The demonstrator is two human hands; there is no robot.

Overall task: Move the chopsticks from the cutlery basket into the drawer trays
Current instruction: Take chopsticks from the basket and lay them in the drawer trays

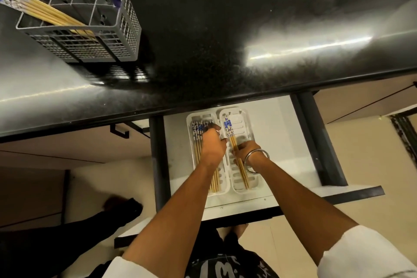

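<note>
Drawer (282, 133) open, two trays (242, 119) inside. Basket (90, 47) far left holds more chopsticks (45, 10). Your left hand (212, 142) curls over the left-tray bundle; right hand (244, 150) pinches a pair. Careless release could leave them crossed.

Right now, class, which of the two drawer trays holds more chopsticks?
The left tray, under the left hand, holds a full bundle of chopsticks. The right tray, where the right hand works, holds only a few.
</note>
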